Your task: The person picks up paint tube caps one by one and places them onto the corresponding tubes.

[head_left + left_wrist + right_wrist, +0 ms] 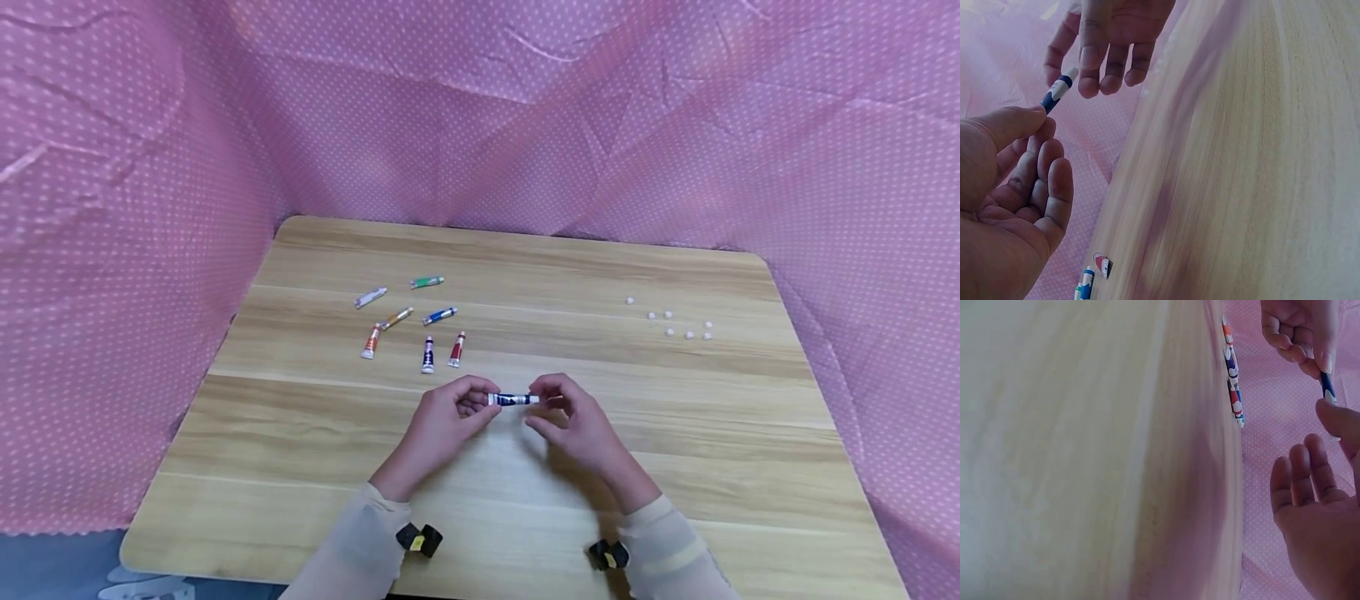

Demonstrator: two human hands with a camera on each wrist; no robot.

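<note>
A: Hands at centre of the table (675, 467), head view. Left hand (444, 423) pinches one end of a dark blue paint tube (513, 399) between thumb and curled fingers; right hand (572, 421) pinches the opposite end at its fingertips. The tube lies level between them, above the wood.

B: What do the wrist views add?

A: The left wrist view shows the left thumb (1007, 125) pressed on the tube's blue-and-white body, the other fingers curled under it, and the right hand's fingers (1089, 75) bent down over the pale cap end. The right wrist view shows the right hand's remaining fingers (1300, 472) loosely extended, only thumb and forefinger at the tube.

B: And what only the head view shows?

A: Beyond the left hand, seven loose tubes (412, 324); well apart beyond the right hand, small white caps (678, 321). Pink dotted cloth (112, 250) surrounds everything.

B: Any legible writing?

A: None; the labels are too small and blurred.
</note>
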